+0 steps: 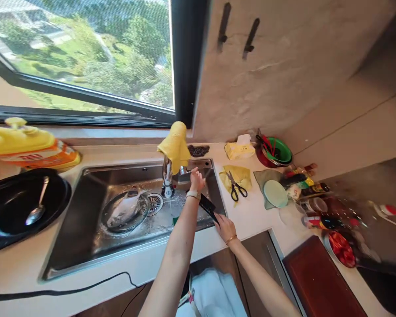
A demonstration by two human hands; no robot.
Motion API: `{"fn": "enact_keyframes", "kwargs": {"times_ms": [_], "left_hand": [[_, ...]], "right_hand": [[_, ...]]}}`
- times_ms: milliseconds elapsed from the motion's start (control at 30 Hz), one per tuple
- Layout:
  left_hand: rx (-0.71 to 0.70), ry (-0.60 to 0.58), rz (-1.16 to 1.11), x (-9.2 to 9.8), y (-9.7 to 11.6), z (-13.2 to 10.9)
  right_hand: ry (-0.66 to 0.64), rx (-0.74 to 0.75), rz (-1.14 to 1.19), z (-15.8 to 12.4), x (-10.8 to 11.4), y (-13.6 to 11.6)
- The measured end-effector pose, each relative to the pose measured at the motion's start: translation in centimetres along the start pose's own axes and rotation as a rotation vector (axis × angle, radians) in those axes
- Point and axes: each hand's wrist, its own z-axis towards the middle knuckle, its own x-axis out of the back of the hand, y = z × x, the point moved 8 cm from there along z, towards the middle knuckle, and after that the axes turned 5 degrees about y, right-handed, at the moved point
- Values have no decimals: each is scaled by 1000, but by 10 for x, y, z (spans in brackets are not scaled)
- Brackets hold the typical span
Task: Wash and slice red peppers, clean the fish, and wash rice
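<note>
My left hand (196,179) reaches to the faucet handle (185,170) at the back of the steel sink (86,229), fingers closed around it. A yellow cloth (175,145) hangs over the faucet (167,176). My right hand (225,226) grips a dark flat tool, apparently a knife (207,205), at the sink's right edge, its blade pointing up and left behind my left wrist. In the sink, a whole fish (124,210) lies in a glass bowl (109,220) beside the drain (155,203).
Scissors (236,186) lie on a yellow cloth right of the sink. Stacked bowls (274,152), a tissue pack (239,149), a pale plate (275,193) and bottles (313,207) crowd the right counter. A black pan (6,220) with a spoon (37,207) sits left, a yellow bottle (26,147) behind.
</note>
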Motion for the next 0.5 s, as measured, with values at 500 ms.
{"fn": "enact_keyframes", "kwargs": {"times_ms": [500], "left_hand": [[-420,-339,496,27,-70,-164]], "right_hand": [[634,-1219,-7,-399,16,195]]}}
